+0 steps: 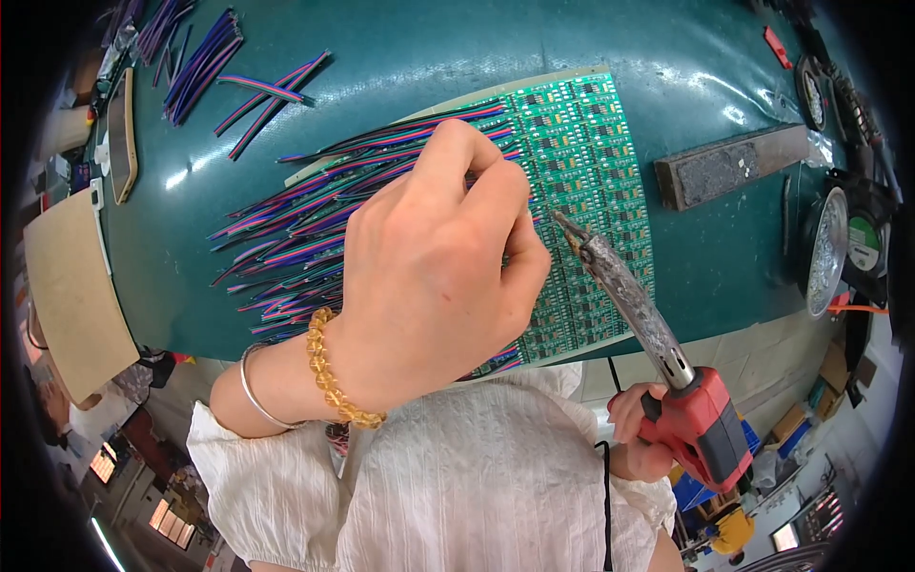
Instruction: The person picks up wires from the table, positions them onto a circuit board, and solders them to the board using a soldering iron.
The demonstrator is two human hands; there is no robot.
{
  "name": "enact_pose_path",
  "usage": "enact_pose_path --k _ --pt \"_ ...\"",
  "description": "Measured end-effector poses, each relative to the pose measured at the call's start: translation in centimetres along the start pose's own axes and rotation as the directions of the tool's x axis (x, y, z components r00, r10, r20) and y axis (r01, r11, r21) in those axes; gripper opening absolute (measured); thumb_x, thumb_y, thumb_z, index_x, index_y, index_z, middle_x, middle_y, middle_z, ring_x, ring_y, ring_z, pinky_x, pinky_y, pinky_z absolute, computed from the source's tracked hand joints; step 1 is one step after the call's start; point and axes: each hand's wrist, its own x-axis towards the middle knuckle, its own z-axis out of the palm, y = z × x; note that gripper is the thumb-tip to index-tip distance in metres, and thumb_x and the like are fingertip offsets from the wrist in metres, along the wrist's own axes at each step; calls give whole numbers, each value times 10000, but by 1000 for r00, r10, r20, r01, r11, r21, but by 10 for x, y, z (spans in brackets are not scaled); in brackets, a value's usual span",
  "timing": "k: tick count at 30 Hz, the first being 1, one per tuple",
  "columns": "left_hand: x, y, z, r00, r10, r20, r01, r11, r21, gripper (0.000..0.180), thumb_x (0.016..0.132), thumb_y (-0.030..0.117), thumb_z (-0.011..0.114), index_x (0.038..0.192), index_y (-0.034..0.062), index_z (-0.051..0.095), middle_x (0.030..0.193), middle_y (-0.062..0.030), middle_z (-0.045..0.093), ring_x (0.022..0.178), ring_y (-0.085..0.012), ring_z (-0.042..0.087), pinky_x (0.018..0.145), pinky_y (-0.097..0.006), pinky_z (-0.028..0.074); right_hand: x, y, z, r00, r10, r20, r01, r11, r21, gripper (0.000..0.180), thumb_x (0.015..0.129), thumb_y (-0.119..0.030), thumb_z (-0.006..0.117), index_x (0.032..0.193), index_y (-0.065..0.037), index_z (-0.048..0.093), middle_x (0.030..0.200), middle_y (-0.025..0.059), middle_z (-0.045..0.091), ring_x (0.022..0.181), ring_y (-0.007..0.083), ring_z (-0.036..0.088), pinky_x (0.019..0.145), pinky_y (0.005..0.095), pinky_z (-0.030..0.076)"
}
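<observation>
My left hand [448, 248] is curled over a panel of green circuit boards [586, 143], its fingers pinched together. Coloured wire ends show beside the fingertips, which are mostly hidden under the hand. Strips of black, blue, pink and green wires [286, 238] lie across the left part of the panel, many running under my left hand. In my right hand [637, 434] is a soldering iron [710, 429] with a red and black pistol-shaped handle. Its dark tip rests at or just above the boards, close to my left fingertips; contact cannot be made out.
Loose wire strips [205, 67] lie at the far left of the green tabletop [410, 48]. A phone [124, 133] and a tan board [81, 291] are at the left. On the right are a dark rectangular block [734, 164], a metal bowl [825, 253] and a spool [864, 243].
</observation>
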Motion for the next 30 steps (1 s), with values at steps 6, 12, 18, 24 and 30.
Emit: enact_pose_path --k 6,12,18,24,30 --pt "0 1 -1 1000 -3 7 3 1000 -2 131 718 -64 668 765 5 568 861 -93 545 666 -200 568 506 -298 445 5 12 -4 987 -155 45 157 987 -29 318 601 -228 792 823 -76 623 787 36 649 651 175 640 601 285 502" --pt "0 -1 0 1000 16 6 -16 1000 -5 131 719 -62 671 768 6 570 865 -90 547 677 -197 570 505 -293 443 13 -6 10 998 -61 1 61 997 -52 297 502 -158 676 778 -77 602 703 5 623 628 184 631 569 278 487" --pt "-1 0 -1 1000 9 6 -9 1000 -6 135 718 -58 677 767 7 569 869 -94 548 689 -207 574 513 -299 446 6 4 3 988 -153 -10 150 977 -151 208 531 -104 608 739 -100 597 696 11 631 590 178 619 546 279 474" --pt "-1 -1 -1 1000 14 4 -14 1000 5 144 719 -52 680 768 11 561 872 -90 554 694 -199 579 496 -293 443 8 2 9 989 -145 -42 133 970 -205 201 545 -141 650 737 -101 608 698 6 630 593 174 620 551 275 473" --pt "-1 -1 -2 1000 10 7 -10 1000 18 147 719 -52 681 769 12 559 874 -93 558 695 -201 582 500 -294 449 12 0 9 994 -108 -9 107 992 -66 217 638 -235 744 743 -84 628 700 12 631 594 170 619 555 269 467"
